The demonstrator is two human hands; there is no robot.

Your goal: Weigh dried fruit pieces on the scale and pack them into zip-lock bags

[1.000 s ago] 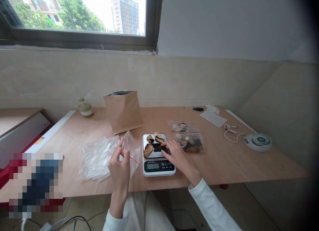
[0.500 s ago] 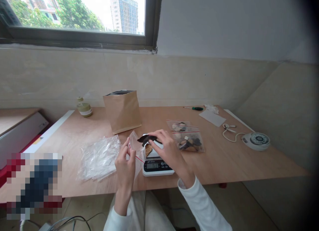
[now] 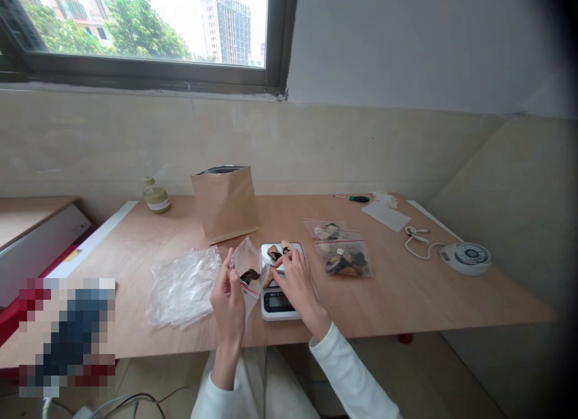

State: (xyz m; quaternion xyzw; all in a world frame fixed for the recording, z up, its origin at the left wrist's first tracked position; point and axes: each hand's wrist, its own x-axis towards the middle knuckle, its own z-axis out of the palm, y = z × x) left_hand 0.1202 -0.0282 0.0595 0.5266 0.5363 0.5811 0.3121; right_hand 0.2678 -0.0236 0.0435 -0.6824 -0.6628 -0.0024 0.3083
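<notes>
We note a brown paper pouch [image 3: 224,203] standing upright at centre frame, its top open. Left of it, near the wall, sits a small bottle [image 3: 156,197] with a pale cap. A heap of clear plastic bags [image 3: 183,285] lies at centre left on the desk [image 3: 406,286]. Two filled zip bags [image 3: 342,249] with red seals lie right of centre, one overlapping the other. At upper right of the desk: a green-handled screwdriver [image 3: 354,198], a white paper sheet [image 3: 385,215], a white cord [image 3: 418,241], and a round white device [image 3: 468,257]. A window [image 3: 135,27] fills the upper left.
</notes>
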